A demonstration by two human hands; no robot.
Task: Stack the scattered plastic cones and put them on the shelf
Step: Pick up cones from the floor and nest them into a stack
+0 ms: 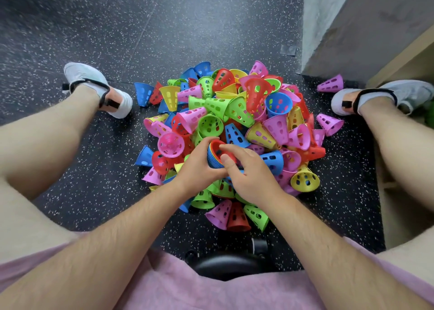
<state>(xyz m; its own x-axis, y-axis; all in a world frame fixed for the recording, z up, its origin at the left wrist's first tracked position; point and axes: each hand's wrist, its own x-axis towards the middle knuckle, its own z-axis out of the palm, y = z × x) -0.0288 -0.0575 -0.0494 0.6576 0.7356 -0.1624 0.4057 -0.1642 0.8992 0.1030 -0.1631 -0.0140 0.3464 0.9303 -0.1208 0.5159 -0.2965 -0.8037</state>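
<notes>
A heap of several perforated plastic cones (225, 112) in pink, green, red, yellow and blue lies on the dark speckled floor between my feet. Above its near side my left hand (199, 166) grips a short stack of nested cones (217, 155), whose rims show blue, yellow and red with a red cone on top. My right hand (249, 173) rests on the stack from the right, its fingertips on the red rim and thumb against its side. The lower part of the stack is hidden behind both hands.
Two pink cones (330, 84) (330, 123) lie apart near my right foot (380, 97). My left foot (96, 87) is left of the heap. A grey wall corner (340, 27) and a pale wooden shelf edge (404, 58) stand at the right. A black stool seat (225, 265) is under me.
</notes>
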